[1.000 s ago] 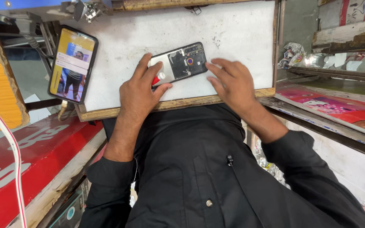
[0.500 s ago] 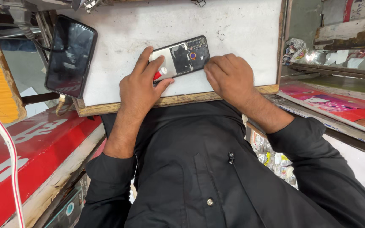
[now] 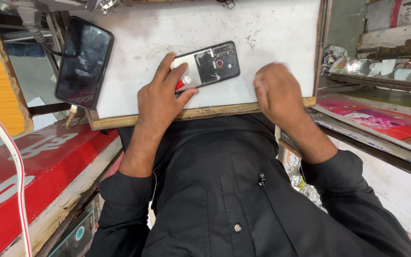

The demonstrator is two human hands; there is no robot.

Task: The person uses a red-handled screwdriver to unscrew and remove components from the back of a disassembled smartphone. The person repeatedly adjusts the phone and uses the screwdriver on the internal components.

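Note:
An opened phone (image 3: 210,64) with its back cover off lies on a white worktop (image 3: 262,33), its inner parts showing. My left hand (image 3: 160,97) holds the phone's near end, fingers resting on it by a small red and white part (image 3: 182,83). My right hand (image 3: 277,93) hovers to the right of the phone, fingers curled shut, blurred, touching nothing I can see. Both arms wear black sleeves.
A second phone (image 3: 83,62) with a dark screen leans at the worktop's left edge, a cable by it. A wooden strip (image 3: 200,113) edges the worktop's front. A red counter (image 3: 29,176) lies left, printed cartons (image 3: 381,121) and shelves right.
My right hand has lifted off the phone and moved right. The leaning phone's screen went from lit to dark. The left hand stays on the opened phone.

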